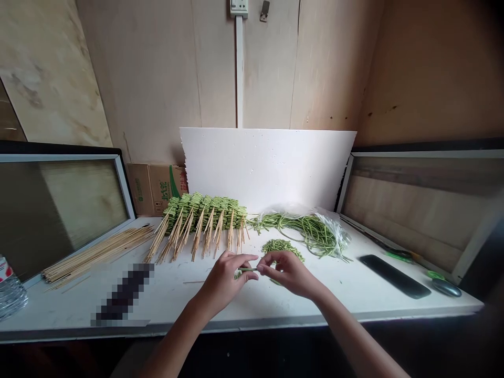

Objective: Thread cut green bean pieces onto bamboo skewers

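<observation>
Head view: left fingers (246, 258) and right fingers (271, 256) pinch green piece (249, 269); clear bag (335, 228) half-covers beans (307, 227).

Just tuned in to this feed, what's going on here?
A person's right hand pinches a thin green bean that reaches into the left hand, whose grip is partly hidden. Cut beans lie piled just behind the right hand; long beans lie farther back, partly under clear plastic. Bean-loaded skewers are stacked toward the back, with bare sticks to their left.

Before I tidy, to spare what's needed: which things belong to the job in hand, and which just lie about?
Likely in use: held green bean, cut beans, long beans, bare skewers, loaded skewers.

Seemingly lying about: phone, mouse, bottle, cardboard box.
</observation>
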A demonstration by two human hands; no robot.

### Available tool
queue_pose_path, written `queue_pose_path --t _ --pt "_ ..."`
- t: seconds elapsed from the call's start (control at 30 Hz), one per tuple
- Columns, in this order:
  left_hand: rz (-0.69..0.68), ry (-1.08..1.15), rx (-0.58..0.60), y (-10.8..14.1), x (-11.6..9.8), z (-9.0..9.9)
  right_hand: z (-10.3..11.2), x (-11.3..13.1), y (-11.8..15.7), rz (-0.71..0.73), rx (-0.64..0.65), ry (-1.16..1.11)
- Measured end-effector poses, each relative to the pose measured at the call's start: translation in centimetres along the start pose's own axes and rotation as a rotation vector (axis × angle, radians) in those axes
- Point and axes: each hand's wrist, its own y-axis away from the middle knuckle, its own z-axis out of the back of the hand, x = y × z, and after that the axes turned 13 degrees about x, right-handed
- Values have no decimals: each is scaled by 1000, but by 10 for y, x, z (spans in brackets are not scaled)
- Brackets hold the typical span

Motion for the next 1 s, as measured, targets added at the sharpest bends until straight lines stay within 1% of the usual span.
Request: queue_pose_path --t 0.13,0.27,0.43,0.6,0.73,0.87,1.0 --pt "-49 -53 -39 -1 0 5 2 -1 0 -13 -55 -27" --pt "-65 -81 -83 -2 3 4 1 4 1 32 -113 -9" --pt "-115 -85 -133 -2 5 -1 -3 6 1 152 -133 69" --pt "-107 -71 -105 -2 3 -1 -6 1 0 286 -194 161" --pt "-114 -74 -74 -2 0 -1 -9 -1 -1 296 -188 196" --pt "-207 -92 -61 -2 -2 -5 -11 2 0 315 -166 229" --pt "-263 -83 -79 0 -3 -9 -11 7 2 346 -110 161"
